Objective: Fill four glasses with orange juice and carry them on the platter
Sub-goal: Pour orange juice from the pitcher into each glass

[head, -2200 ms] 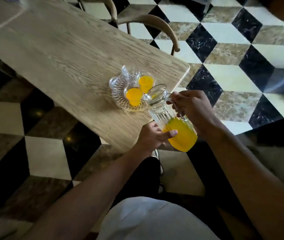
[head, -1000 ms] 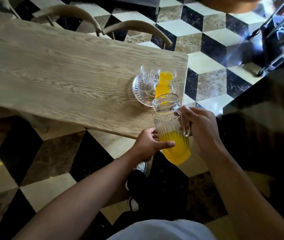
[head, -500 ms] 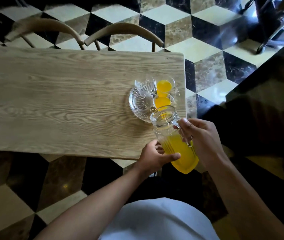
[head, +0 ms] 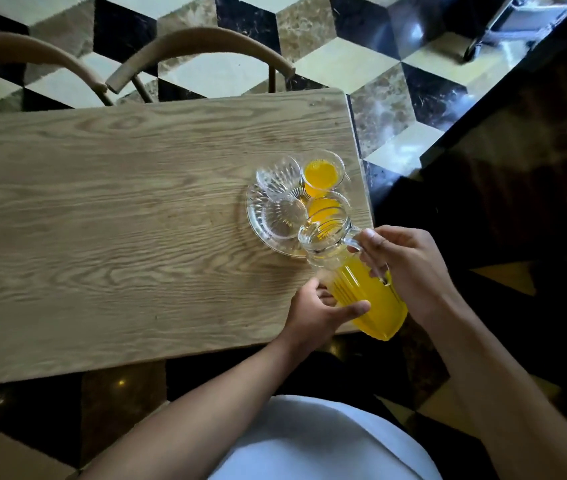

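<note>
I can read no writing, label or number anywhere; the cart [head: 514,26] at upper right is perhaps too blurred to tell.

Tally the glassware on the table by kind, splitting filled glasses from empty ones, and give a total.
Glasses with orange juice: 2
Empty glasses: 2
Glass platter: 1
Glass pitcher of orange juice: 1
Total: 6

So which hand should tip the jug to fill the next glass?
Probably the right hand: it grips the jug by its handle. The left hand only steadies the jug's side, near an empty glass.
</note>
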Demonstrator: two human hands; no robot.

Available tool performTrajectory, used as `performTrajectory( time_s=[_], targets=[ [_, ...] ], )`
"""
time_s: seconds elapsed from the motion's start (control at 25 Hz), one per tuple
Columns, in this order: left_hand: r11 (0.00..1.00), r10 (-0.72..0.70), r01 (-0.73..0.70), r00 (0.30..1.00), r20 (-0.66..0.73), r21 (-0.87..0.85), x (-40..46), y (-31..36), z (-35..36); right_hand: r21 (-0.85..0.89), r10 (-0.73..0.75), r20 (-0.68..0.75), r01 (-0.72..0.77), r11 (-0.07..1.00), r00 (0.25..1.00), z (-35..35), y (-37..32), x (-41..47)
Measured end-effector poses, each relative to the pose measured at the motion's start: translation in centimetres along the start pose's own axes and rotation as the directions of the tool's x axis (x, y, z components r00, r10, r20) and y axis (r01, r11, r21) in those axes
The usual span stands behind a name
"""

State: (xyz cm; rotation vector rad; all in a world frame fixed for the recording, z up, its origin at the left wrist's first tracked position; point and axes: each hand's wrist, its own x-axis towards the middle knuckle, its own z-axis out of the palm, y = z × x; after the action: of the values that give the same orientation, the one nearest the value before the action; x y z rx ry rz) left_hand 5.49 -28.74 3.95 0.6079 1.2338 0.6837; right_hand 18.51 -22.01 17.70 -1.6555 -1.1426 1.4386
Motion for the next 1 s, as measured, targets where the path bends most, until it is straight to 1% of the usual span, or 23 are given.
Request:
performTrajectory(
  time_s=[0.12,0.28,0.36,0.48,0.8,1.0],
  targets=[
    [0.999,-0.029,0.03,0.998,0.062,-0.011,1.0,0.6,-1.7,-0.004,0.057,-0.057,-0.058,0.998,0.997,1.7,-0.6,0.7],
    [0.996,-0.084,0.081,0.984,0.159,0.023,1.5,1.2,-3.3,0.013,0.108,-0.125,-0.107,0.994,0.986,3.2,-0.9,1.4],
    [0.996,-0.087,0.087,0.983,0.164,0.007,1.3,1.1,-3.6,-0.022,0.114,-0.13,-0.118,0.993,0.985,3.7,-1.0,1.4],
    [0.994,-0.103,0.106,0.973,0.205,-0.006,1.7,1.1,-4.3,-0.077,0.136,-0.175,-0.152,0.985,0.975,4.6,-1.3,1.8],
    [0.989,-0.139,0.147,0.964,0.225,-0.019,2.1,1.0,-4.7,-0.155,0.179,-0.177,-0.207,0.966,0.968,5.7,-2.0,2.9],
    [0.983,-0.167,0.181,0.95,0.263,-0.028,2.0,1.4,-4.9,-0.224,0.205,-0.175,-0.242,0.944,0.963,6.3,-2.8,3.2]
  ],
)
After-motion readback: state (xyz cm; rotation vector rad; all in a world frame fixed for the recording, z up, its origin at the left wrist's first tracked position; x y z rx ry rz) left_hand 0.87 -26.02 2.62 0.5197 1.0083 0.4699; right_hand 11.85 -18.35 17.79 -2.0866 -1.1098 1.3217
